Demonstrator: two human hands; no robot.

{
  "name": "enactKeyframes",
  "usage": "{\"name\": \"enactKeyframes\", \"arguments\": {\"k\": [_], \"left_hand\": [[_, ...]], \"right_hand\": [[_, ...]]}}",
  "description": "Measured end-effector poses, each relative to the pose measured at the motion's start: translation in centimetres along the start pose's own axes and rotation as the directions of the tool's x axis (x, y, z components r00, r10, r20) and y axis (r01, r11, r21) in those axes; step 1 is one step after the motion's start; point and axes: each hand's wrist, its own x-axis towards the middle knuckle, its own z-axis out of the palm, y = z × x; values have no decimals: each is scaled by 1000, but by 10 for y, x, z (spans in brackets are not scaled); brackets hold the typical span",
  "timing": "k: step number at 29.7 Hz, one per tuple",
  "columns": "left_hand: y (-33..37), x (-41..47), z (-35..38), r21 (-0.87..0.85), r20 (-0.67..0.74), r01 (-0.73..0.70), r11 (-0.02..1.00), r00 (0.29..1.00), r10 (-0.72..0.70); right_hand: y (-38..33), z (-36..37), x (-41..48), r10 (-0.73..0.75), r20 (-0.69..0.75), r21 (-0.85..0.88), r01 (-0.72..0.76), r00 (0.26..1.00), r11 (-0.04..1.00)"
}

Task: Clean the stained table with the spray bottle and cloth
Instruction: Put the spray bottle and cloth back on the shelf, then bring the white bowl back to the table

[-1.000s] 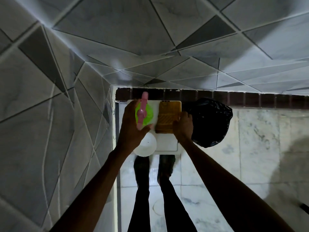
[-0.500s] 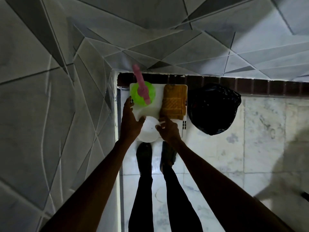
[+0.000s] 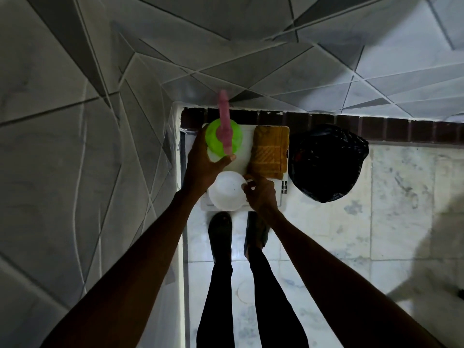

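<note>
Against the tiled wall, at the far left corner of the small white table [image 3: 244, 149], the person's left hand [image 3: 200, 164] is wrapped round the spray bottle [image 3: 213, 139]. The fingers curl along the bottle's left side and the thumb hooks across its near side. The green bottle stands upright inside that grip, and its pink spray head [image 3: 224, 116] runs lengthwise away from the thumb toward the wall.

Just on the near side of that thumb, between the two hands, sits a white bowl [image 3: 226, 192]. The right hand [image 3: 262, 195] is at the bowl's right rim with its fingers bent, and it looks to me to be pinching that rim.

The cloth [image 3: 270, 151], a folded yellow-brown towel, lies flat just beyond the right hand's fingertips. Its near short edge is almost at the knuckles and its length points away toward the wall. So the right hand is much the nearer one for it, and a short reach forward would do once the bowl is let go.

A black bag [image 3: 326, 162] slumps on the floor to the right of that hand, just off the table's edge. I can't make out any stain from here.
</note>
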Motion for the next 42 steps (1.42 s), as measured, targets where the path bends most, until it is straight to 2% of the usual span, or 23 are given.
{"name": "enactKeyframes", "arguments": {"k": [6,10,11,13,17,19,23,26,28,29,31,33,34,38,42], "left_hand": [[-13,-7,-6,114,66,100,988,992,-108],[-19,-32,-9,259,134,326,909,920,-368],[-11,-42,-10,283,168,332,900,906,-388],[7,-65,-11,260,199,311,914,909,-366],[54,-107,-12,113,99,289,951,949,-300],[102,-139,-16,115,120,269,956,952,-282],[166,-188,-22,126,193,184,975,959,-206],[248,-245,-11,220,330,13,975,940,-87],[283,-283,-6,221,399,-59,974,916,-35],[314,-321,10,219,487,-140,965,873,16],[342,-376,32,213,602,-239,947,796,66],[356,-415,46,187,689,-279,942,720,77],[367,-469,67,163,759,-330,930,644,96],[371,-528,99,168,802,-309,936,595,52],[375,-694,166,129,910,-407,904,412,55]], "right_hand": [[3,-3,-2,-15,-25,31,16,1000,999],[3,-14,-12,-13,-3,68,14,1000,998],[-2,-22,-22,-12,-5,87,12,1000,996],[-8,-40,-44,1,-23,138,2,1000,990],[-17,-74,-92,15,-71,206,0,997,979],[-28,-111,-144,52,-140,260,-14,989,966],[-35,-153,-230,103,-236,400,0,966,917],[-28,-203,-332,222,-334,524,-16,916,852],[-19,-221,-386,300,-373,591,-25,878,807],[-6,-238,-441,381,-427,641,-22,820,767],[24,-255,-512,480,-452,717,-14,752,697],[49,-259,-562,535,-477,747,1,697,665],[79,-259,-622,584,-520,770,45,623,637],[119,-252,-690,633,-540,791,78,555,606],[220,-229,-843,736,-567,822,193,369,536]]}}
